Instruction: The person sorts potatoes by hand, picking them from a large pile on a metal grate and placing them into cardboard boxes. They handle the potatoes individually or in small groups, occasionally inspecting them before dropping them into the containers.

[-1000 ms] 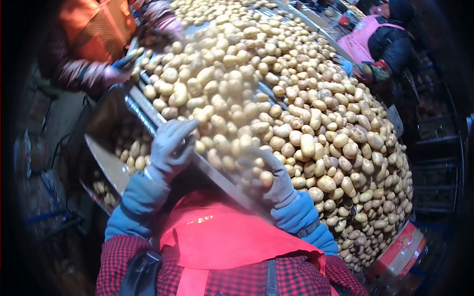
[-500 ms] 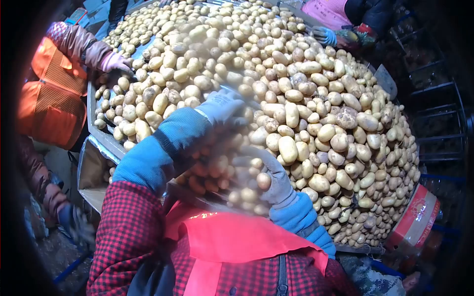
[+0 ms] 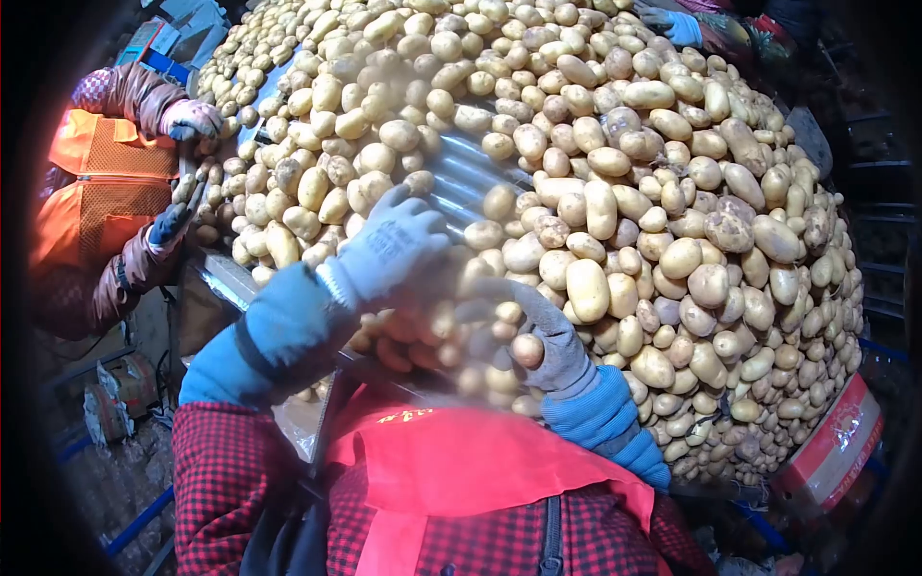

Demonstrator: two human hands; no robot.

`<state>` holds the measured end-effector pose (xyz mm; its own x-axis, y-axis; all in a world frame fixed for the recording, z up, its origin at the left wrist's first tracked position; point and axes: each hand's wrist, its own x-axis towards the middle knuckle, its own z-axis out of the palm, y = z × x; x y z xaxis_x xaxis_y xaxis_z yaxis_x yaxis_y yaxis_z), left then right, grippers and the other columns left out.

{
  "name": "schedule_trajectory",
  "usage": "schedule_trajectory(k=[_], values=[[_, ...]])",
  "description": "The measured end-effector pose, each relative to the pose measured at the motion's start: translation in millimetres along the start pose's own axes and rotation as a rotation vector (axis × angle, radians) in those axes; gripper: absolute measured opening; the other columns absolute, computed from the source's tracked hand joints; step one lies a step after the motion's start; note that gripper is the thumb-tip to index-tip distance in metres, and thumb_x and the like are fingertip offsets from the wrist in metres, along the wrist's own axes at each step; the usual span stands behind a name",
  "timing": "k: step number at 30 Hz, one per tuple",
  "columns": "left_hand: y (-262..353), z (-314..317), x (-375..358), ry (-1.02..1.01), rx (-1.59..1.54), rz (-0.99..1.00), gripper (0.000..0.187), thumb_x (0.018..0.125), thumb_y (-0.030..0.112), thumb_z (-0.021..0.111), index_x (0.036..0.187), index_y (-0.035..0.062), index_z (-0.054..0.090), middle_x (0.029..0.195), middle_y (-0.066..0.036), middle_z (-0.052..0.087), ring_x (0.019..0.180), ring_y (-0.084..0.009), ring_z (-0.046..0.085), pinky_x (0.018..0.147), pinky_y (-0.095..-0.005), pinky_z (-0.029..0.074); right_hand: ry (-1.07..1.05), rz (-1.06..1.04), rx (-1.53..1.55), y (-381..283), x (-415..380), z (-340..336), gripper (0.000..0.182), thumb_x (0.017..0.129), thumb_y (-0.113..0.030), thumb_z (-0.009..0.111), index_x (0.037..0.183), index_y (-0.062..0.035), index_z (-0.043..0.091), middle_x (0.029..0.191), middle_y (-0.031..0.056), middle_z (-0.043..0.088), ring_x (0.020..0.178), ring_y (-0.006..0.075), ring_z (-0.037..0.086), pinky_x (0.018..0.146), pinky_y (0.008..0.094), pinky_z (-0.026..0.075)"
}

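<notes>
My left hand (image 3: pixel 389 248), in a pale knitted glove, is over the potatoes (image 3: pixel 588 290) in front of my chest. Its fingers bend downward and their ends are hidden, so its grip cannot be made out. Just beyond its fingertips lies a potato (image 3: pixel 419 182). To the right, my right hand (image 3: pixel 559 357), in a greyish glove, is closed around a small brownish potato (image 3: pixel 526 351). Its fingers reach left into a smeared patch of the picture. Between both hands lie more potatoes, partly blurred.
Ridged metal slats (image 3: pixel 466 178) show among the potatoes. A co-worker in an orange vest (image 3: pixel 120 178) works at the left edge with gloved hands. Another person's blue-cuffed glove (image 3: pixel 677 27) is at the top right. A red and white carton (image 3: pixel 834 444) stands at the lower right.
My left hand has drawn back toward my body and left, and the metal slats beyond it are more exposed. My right hand stays around its potato. The left co-worker's lower hand has risen to the table edge.
</notes>
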<state>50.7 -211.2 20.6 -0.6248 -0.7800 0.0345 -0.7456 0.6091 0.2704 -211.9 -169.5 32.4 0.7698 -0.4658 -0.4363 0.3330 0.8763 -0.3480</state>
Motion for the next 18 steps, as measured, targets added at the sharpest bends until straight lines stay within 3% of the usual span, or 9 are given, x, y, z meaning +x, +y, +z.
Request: schedule_trajectory(k=[2,4,7,10,14,15,18], values=[[13.2,-9.2,-17.4,0.011,0.003,-0.008,0.017,0.073,0.027,0.076,0.08,0.0131,0.069,0.098,-0.006,0.066,0.106,-0.0285,0.061,0.103,-0.0505,0.042,-0.028,-0.001,-0.026,1.6,2.3,-9.0,0.054,0.109,-0.043,0.04,0.148,-0.0042,0.043,0.127,0.02,0.06,0.1,0.0298,0.069,0.066,0.0394,0.063],[16.3,-8.9,-37.9,0.147,0.0,-0.037,0.015,0.072,0.022,0.077,0.082,0.0137,0.069,0.103,-0.005,0.068,0.111,-0.0282,0.061,0.107,-0.0524,0.04,-0.059,-0.057,-0.164,0.4,0.5,-11.3,0.054,0.11,-0.043,0.039,0.147,-0.0041,0.045,0.127,0.0192,0.06,0.1,0.0287,0.069,0.067,0.0391,0.062],[15.3,-17.7,-54.4,0.205,0.08,-0.219,0.015,0.076,0.017,0.076,0.088,0.0134,0.069,0.104,-0.003,0.068,0.114,-0.0286,0.061,0.108,-0.0529,0.038,-0.068,-0.136,-0.324,0.9,-3.8,-8.6,0.054,0.11,-0.043,0.038,0.147,-0.0041,0.046,0.128,0.0179,0.06,0.1,0.0264,0.068,0.072,0.0372,0.061],[-14.3,-35.8,-68.9,0.143,0.26,-0.327,0.014,0.081,0.02,0.075,0.091,0.0126,0.068,0.108,-0.006,0.068,0.115,-0.0321,0.06,0.105,-0.0531,0.039,-0.044,-0.087,-0.196,3.6,-3.9,-11.2,0.055,0.11,-0.044,0.038,0.147,-0.0046,0.046,0.129,0.0166,0.06,0.1,0.0248,0.068,0.078,0.0348,0.06],[-49.6,-42.7,-85.1,0.216,0.407,-0.48,0.016,0.081,0.025,0.072,0.091,0.0128,0.068,0.112,-0.011,0.066,0.12,-0.0351,0.056,0.108,-0.0564,0.035,-0.083,-0.224,-0.425,6.5,-4.0,-9.3,0.054,0.11,-0.043,0.039,0.148,-0.0048,0.045,0.13,0.016,0.06,0.099,0.0244,0.067,0.081,0.0337,0.058],[-49.3,-50.2,-81.8,0.226,0.514,-0.429,0.021,0.081,0.026,0.073,0.098,0.0136,0.069,0.108,-0.011,0.066,0.113,-0.0348,0.059,0.103,-0.0532,0.04,-0.105,-0.24,-0.406,7.6,-3.3,-10.9,0.052,0.11,-0.039,0.041,0.148,-0.0044,0.044,0.131,0.0162,0.06,0.1,0.0246,0.067,0.081,0.0336,0.058],[-31.4,-56.8,-64.8,0.227,0.327,-0.327,0.027,0.082,0.023,0.075,0.106,0.012,0.069,0.108,-0.01,0.068,0.105,-0.0324,0.063,0.096,-0.0471,0.046,-0.165,-0.231,-0.207,12.1,0.2,-21.5,0.048,0.107,-0.025,0.049,0.149,-0.0032,0.042,0.132,0.0173,0.059,0.102,0.0252,0.067,0.082,0.0337,0.057]])
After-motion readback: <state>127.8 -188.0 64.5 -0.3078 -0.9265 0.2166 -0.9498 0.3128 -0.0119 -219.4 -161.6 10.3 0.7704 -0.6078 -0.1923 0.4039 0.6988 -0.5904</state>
